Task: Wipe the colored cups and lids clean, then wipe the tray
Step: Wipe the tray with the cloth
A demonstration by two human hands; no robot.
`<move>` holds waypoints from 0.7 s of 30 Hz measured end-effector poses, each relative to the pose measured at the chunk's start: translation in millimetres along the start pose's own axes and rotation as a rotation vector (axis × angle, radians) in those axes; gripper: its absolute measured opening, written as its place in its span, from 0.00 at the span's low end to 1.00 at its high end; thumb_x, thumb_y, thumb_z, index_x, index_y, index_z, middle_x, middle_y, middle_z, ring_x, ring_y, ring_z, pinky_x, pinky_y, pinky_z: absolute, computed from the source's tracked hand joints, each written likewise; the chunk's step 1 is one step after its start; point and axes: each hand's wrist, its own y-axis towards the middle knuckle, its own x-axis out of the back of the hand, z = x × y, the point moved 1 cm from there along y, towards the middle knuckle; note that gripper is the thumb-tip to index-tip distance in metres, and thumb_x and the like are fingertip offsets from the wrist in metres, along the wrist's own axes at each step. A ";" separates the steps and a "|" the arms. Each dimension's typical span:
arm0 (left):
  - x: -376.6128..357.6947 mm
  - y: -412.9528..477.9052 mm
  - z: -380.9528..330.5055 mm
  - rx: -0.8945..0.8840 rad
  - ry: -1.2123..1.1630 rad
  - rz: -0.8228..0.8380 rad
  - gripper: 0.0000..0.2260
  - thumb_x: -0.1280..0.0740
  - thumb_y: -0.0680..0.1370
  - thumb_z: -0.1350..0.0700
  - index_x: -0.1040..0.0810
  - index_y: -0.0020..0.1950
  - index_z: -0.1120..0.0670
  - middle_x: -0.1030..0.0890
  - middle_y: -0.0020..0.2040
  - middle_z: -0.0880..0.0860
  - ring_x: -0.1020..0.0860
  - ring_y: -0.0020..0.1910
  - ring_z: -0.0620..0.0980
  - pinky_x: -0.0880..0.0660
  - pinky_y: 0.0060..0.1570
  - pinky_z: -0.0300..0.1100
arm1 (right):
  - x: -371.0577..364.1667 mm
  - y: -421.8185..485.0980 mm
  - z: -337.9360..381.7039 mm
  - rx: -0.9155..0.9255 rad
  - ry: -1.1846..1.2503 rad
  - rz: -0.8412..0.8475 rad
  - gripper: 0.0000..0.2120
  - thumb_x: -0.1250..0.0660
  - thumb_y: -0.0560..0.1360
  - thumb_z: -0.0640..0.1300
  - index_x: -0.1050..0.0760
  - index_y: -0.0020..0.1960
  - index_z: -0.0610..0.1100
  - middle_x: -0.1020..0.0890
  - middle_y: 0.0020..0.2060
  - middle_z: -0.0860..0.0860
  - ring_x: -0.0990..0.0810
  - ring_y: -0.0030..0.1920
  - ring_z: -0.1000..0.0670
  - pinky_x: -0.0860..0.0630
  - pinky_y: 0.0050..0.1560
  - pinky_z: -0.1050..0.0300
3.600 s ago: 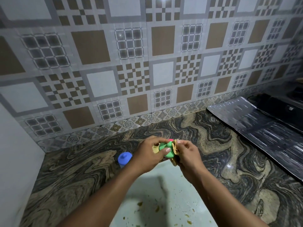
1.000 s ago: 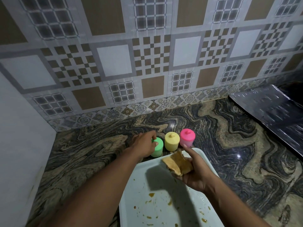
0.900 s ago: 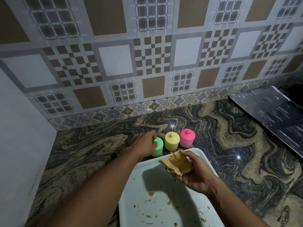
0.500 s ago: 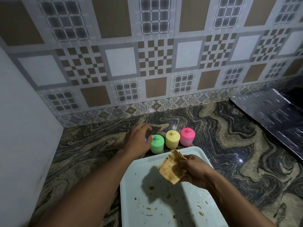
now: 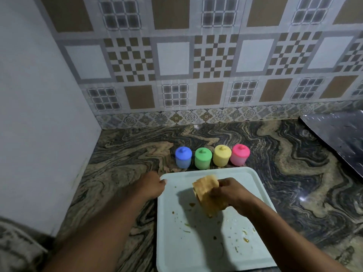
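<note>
1. head view: four small lidded plastic cups stand in a row on the swirled dark marble counter [image 5: 294, 173], just beyond the far edge of the pale rectangular plastic tray [image 5: 206, 254]. from left to right they are the blue cup [image 5: 183, 157], green cup [image 5: 203, 158], yellow cup [image 5: 222, 155] and pink cup [image 5: 240, 154].
2. each cup is upright with its lid on and knob pointing up. they stand close side by side, and the row runs parallel to the patterned tiled wall [image 5: 176, 59]. i judge they were parked off the tray so that its floor is free for wiping.
3. the tray lies flat on the counter with its long axis running from the person toward the wall. its far short edge faces the cups and its near end is cut off by the frame. brown and green crumbs and smears dot its floor, so it looks not yet wiped.
4. the right hand [image 5: 233, 195] bunches a crumpled tan cloth [image 5: 208, 195] in curled fingers over the far half of the tray. the cloth hangs down from the hand toward the tray floor, its length running roughly along the tray. whether it touches the floor i cannot tell.
5. the left hand [image 5: 151, 185] sits at the tray's far left corner with a fingertip at the rim, probably to steady the tray against the wiping push. it is blurred, so i cannot tell whether it grips the rim or only rests there.
6. a dark shiny sheet [image 5: 339, 138] lies at the right edge, well apart from the tray.
</note>
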 end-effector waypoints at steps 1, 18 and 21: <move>-2.4 -2.0 2.8 0.034 -0.013 0.018 0.19 0.35 0.80 0.45 0.23 0.38 0.58 0.18 0.41 0.58 0.18 0.45 0.58 0.22 0.48 0.47 | -4.0 2.3 5.2 0.025 -0.046 0.000 0.06 0.31 0.75 0.38 0.18 0.49 0.38 0.17 0.38 0.45 0.19 0.37 0.49 0.25 0.31 0.59; -18.7 3.5 22.7 0.355 -0.523 0.015 0.12 0.27 0.77 0.53 0.17 0.37 0.59 0.15 0.34 0.59 0.15 0.36 0.56 0.18 0.49 0.48 | -104.7 58.7 4.0 0.749 -0.965 -0.176 0.19 0.36 0.69 0.39 0.21 0.60 0.41 0.22 0.47 0.41 0.26 0.48 0.37 0.25 0.43 0.43; -19.7 5.0 23.3 0.359 -0.542 0.022 0.12 0.27 0.77 0.52 0.17 0.39 0.58 0.15 0.34 0.58 0.15 0.36 0.55 0.18 0.52 0.51 | -108.6 57.7 -2.5 0.739 -0.950 -0.170 0.21 0.37 0.67 0.41 0.21 0.58 0.42 0.20 0.50 0.43 0.25 0.50 0.37 0.24 0.43 0.43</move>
